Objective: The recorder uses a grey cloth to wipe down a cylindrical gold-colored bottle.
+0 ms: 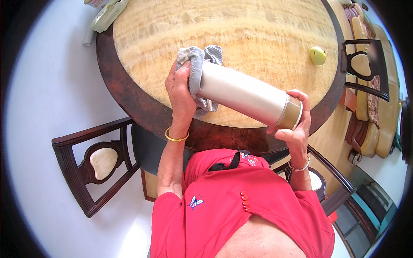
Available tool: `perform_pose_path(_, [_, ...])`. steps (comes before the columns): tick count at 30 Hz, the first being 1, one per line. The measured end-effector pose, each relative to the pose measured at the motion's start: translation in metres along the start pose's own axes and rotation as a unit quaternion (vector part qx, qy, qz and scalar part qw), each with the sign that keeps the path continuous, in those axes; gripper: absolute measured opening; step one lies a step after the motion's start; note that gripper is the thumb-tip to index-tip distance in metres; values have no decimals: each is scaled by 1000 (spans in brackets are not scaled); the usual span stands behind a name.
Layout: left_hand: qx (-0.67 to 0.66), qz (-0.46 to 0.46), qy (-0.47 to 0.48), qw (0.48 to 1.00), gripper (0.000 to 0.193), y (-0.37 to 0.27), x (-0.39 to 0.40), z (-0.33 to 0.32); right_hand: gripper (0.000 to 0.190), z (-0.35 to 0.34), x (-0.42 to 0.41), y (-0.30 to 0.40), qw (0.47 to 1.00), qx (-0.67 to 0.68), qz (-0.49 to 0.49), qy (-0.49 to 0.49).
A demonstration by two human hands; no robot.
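A pale metal cylinder (242, 92), which looks like a vacuum flask, is held tilted over the near part of a round table (138, 109). My right hand (298, 119) grips its gold-banded end at the lower right. At the other end, my left hand (182, 90) holds a grey cloth (196, 69) pressed around the cylinder. Part of the cloth hangs below and behind that end, and the end itself is hidden under the cloth. A yellow-green fruit (317, 55) lies on the table at the right.
Dark wooden chairs stand at the left (93, 138), at the right (367, 67) and beside my right arm (332, 171). A pale package (108, 16) sits at the table's upper left edge. A cushioned sofa (384, 96) is at the far right.
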State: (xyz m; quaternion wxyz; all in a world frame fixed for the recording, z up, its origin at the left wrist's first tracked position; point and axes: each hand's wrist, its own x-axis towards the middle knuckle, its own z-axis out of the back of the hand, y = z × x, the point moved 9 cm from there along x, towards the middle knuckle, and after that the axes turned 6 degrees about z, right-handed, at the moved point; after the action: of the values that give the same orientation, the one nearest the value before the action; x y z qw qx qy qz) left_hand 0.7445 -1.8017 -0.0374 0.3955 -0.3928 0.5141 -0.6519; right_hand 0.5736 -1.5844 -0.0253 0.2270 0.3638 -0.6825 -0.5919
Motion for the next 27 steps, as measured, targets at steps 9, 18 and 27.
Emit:
perform_pose_path(9, [-515, 295, -66, 802, 44, 37, 0, -37, 77, -57, -18, 21, 907, -190, 375, 35])
perform_pose_path(18, [-480, 406, -76, 774, 50, 33, -46, -67, 68, -58, 11, 38, 875, -273, 400, 14])
perform_pose_path(27, [-86, 53, 66, 993, 36, -42, -22, -9, 58, -53, 22, 38, 867, -365, 328, 87])
